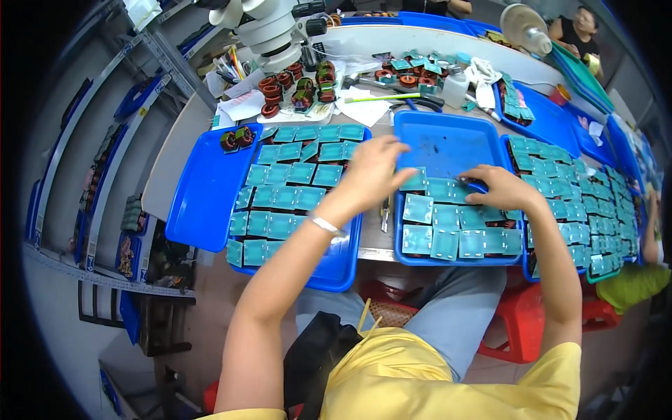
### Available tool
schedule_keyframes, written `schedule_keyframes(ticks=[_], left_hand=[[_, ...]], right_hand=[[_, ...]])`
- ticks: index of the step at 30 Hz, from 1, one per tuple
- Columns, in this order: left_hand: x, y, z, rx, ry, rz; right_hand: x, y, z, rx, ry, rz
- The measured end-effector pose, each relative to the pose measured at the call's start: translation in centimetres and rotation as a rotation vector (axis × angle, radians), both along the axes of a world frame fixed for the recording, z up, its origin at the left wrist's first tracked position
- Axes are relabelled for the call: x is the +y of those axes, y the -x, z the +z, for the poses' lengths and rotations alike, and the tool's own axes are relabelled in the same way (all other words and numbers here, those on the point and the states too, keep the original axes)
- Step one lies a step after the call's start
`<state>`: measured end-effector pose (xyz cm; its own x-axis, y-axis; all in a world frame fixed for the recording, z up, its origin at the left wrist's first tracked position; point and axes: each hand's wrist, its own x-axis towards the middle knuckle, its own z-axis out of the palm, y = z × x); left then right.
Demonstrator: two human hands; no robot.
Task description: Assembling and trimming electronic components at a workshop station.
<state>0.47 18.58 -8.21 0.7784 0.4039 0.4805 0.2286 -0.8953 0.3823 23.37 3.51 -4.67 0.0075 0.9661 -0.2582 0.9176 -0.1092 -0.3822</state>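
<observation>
My left hand [372,171] hovers at the left rim of a blue tray [455,133], slightly blurred. Its thumb and fingers are apart with nothing between them, near a small square teal-topped piece [416,180]. Over the same tray, my right hand [500,187] has its fingers curled round a small dark object [477,185], whose kind I cannot make out. Rows of teal-topped pieces [445,218] fill the near part of this tray, some with dark coils beneath. To the left, another blue tray [336,262] holds many similar pieces [280,197].
A blue tray [203,189] with two coils [236,138] sits far left. More filled trays [553,175] line the right. Behind are a microscope [269,35], loose coils [280,91], a white bottle [455,87] and a lamp [525,29]. A knife [385,215] lies between trays.
</observation>
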Motion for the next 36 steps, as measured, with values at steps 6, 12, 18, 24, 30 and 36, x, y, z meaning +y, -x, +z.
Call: schedule_keyframes(ticks=[6, 12, 18, 24, 30, 36], left_hand=[[-1.0, 11.1, 2.5, 0.353, -0.086, 0.360], [-2.7, 11.1, 0.1, 0.419, -0.291, 0.589], [-3.7, 9.7, -0.9, 0.263, -0.361, 0.527], [-3.4, 10.7, -1.2, 0.186, -0.291, 0.574], [-6.2, 10.1, 0.6, -0.295, 0.152, 0.398], [-13.4, 9.7, 4.9, -0.405, 0.671, -0.064]], right_hand=[[-2.8, 2.7, 2.2, -0.007, -0.378, -0.211], [-8.2, 9.0, 1.0, 0.292, -0.647, -0.191], [-12.3, 15.4, -1.6, 0.552, -0.536, -0.129], [-13.7, 17.3, -3.1, 0.741, -0.356, -0.141], [-13.4, 16.1, -3.3, 0.825, -0.617, -0.162], [-10.9, 17.4, -2.4, 1.200, -0.587, -0.503]])
